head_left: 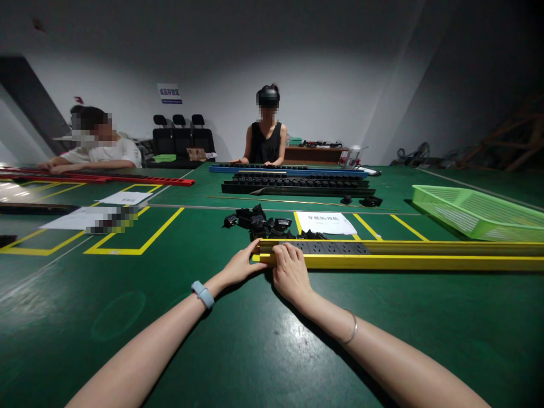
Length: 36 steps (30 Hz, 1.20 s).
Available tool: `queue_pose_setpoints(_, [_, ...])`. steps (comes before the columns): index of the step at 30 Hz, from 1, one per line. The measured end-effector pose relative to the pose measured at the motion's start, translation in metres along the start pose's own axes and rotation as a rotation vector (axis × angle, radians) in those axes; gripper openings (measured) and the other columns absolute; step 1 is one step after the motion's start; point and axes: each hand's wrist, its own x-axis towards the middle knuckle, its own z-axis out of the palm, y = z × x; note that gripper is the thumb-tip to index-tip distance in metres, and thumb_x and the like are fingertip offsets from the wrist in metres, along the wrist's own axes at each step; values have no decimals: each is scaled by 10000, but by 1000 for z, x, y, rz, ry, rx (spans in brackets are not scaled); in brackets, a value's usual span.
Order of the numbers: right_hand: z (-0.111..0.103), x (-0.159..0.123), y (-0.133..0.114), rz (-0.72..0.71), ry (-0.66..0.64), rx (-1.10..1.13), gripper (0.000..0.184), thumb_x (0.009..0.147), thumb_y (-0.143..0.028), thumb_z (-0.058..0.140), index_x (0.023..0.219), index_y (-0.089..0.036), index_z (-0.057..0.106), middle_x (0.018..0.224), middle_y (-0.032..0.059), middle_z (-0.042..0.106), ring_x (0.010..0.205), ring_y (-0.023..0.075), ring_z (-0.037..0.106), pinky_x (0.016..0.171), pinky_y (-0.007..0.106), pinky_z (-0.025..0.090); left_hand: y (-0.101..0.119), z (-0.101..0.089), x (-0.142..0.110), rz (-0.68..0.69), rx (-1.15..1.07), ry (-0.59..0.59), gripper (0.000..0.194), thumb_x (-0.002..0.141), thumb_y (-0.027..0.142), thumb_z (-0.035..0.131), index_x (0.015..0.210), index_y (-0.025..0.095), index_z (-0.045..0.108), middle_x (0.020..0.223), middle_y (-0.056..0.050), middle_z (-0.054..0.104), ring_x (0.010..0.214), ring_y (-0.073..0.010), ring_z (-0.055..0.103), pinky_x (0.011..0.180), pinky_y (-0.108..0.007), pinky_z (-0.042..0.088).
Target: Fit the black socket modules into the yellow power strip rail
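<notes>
A long yellow metal rail (408, 262), shaped like an open channel, lies across the table and runs out of view to the right. Several black socket modules (335, 248) sit in a row inside it. My left hand (240, 265) grips the rail's left end, thumb on the near side and fingers at the far side. Just to its right, my right hand (292, 275) is closed over the near wall, with fingers curled into the channel at the left end of the module row. Its thumb is hidden. Loose black modules (259, 221) lie in a pile behind the rail.
A green plastic basket (476, 218) stands at the right. A paper sign (326, 222) lies behind the rail. Farther back are black rails (297, 186) and a blue rail (216, 169). One person (267, 136) sits opposite, another (114, 148) at left by red rails (170, 181).
</notes>
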Motion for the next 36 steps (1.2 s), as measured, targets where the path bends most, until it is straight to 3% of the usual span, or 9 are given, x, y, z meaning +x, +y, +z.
queue_pose_setpoints(6, [-4,-4,10,33,79,230,465,727,-53,479,1180,-155,457,1123,115,550,1121,272,437,987,434,356,-3,-5,-1,42,0,97,625,747,421,707,1303,214,510,1308,-108,555,1224,-253,514,1069,-426,386])
queue_pose_setpoints(10, [-8,-3,10,10,121,282,404,734,-65,473,1125,-163,500,1126,117,534,1093,269,449,963,445,380,-2,-8,-1,40,34,252,368,894,441,502,1158,208,611,1231,-95,553,1200,-220,498,1034,-408,416])
queue_pose_setpoints(14, [-9,-4,3,-195,57,314,369,735,-56,463,1074,-179,543,1084,102,562,1045,249,463,922,418,413,-1,-6,1,-16,178,290,411,966,430,333,1151,226,638,1336,-78,505,1279,-222,395,1126,-442,289])
queue_pose_setpoints(19, [-9,-4,-7,-489,-215,321,297,765,-70,452,1018,-177,564,911,67,590,836,191,499,749,313,441,-4,-2,5,-64,200,226,500,975,487,227,1280,283,566,1520,-4,334,1368,-225,272,1165,-454,202])
queue_pose_setpoints(22, [-7,-3,-9,-453,-319,300,197,791,-92,486,937,-186,578,840,42,562,772,173,483,695,279,421,-6,-1,7,-76,160,191,523,973,501,208,1321,278,528,1531,-13,324,1349,-213,300,1161,-451,210])
queue_pose_setpoints(27, [-6,-1,-8,-317,-330,329,164,807,-112,521,947,-177,578,893,50,541,843,177,482,756,286,423,-6,-1,7,-62,136,154,533,976,500,194,1349,268,496,1528,-5,334,1346,-192,287,1166,-430,199])
queue_pose_setpoints(36, [-4,-4,-7,-300,-330,347,159,813,-104,531,943,-182,580,895,47,539,852,179,484,762,290,429,-2,5,-2,24,333,218,494,978,468,230,1256,263,583,1411,-12,472,1212,-226,345,1109,-429,297])
